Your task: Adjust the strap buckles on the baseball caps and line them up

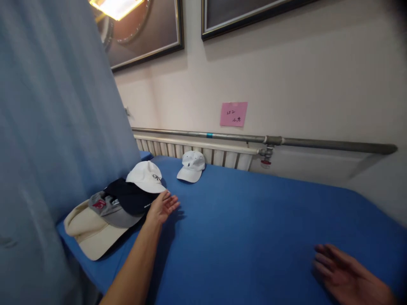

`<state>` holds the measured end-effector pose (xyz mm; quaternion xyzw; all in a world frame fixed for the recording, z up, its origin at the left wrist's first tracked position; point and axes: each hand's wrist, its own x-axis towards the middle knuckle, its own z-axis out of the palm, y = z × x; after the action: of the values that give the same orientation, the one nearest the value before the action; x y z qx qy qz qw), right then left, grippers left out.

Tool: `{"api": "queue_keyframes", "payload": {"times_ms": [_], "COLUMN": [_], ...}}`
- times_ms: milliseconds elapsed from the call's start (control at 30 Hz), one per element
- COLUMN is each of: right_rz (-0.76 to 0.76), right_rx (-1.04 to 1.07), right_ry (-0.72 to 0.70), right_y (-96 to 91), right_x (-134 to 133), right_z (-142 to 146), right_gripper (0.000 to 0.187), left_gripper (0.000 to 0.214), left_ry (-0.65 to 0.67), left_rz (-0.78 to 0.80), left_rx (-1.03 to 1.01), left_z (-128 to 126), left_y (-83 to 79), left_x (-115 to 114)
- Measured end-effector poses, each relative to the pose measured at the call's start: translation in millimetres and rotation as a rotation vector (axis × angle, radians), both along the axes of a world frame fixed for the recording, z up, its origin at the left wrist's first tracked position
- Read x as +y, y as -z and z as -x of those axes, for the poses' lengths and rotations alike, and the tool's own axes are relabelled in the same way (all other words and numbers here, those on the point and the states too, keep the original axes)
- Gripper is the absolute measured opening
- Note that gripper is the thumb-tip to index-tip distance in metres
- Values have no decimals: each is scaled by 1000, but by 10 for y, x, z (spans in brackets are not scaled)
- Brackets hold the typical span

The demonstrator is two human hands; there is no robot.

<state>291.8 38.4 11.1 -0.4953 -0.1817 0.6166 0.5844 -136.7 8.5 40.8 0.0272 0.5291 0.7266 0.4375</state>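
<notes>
Four is too many to count here, so several baseball caps lie overlapped in a row at the left: a beige cap (95, 237), a grey cap (122, 218) with a red mark, a dark navy cap (130, 197) and a white cap (144, 176) with black lettering. Just beside the brim of that white cap is my left hand (164, 206), palm up, fingers spread, holding nothing. Farther back, a second white cap (191, 165) with a small black logo sits apart. My right hand (346, 271) hovers at the lower right, somewhat blurred, fingers loosely apart and nothing in them.
The caps rest on a blue-covered table (254, 228). A light blue curtain (57, 127) hangs along its left side. Behind it run a radiator (222, 157) and a metal pipe (305, 144) with a valve. A pink note (233, 114) is stuck on the wall.
</notes>
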Motion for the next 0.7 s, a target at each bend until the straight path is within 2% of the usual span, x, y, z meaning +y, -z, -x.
{"api": "queue_keyframes", "payload": {"times_ms": [100,200,333,433,500,567,633,700], "right_rz": [133,186,180,154,143,125,94,50], "right_rx": [90,155,163,109,98,102,94,71], "right_ry": [44,75,43,-3,-30,-55,-84,-109], "right_y": [-88,-81,29,116,153,174,185,192], "right_x": [-66,-58,42,124,154,162,154,139], "right_z": [108,162,155,154,174,202,229,248], "right_gripper": [14,14,18,20,23,27,28,26], "left_gripper": [12,17,22,25,25,22,16,16], "left_ry": [65,8,-55,-66,-63,-42,18,135], "left_rz": [24,14,-47,-66,-68,-88,-140,-203], "left_rx": [-74,-84,-65,-37,-7,35,89,145], "left_z": [-204,-227,-93,-18,-15,-56,-137,-238], "left_y": [198,324,361,365,381,410,444,472], "left_x": [378,827,1358,1627,1705,1678,1546,1338]}}
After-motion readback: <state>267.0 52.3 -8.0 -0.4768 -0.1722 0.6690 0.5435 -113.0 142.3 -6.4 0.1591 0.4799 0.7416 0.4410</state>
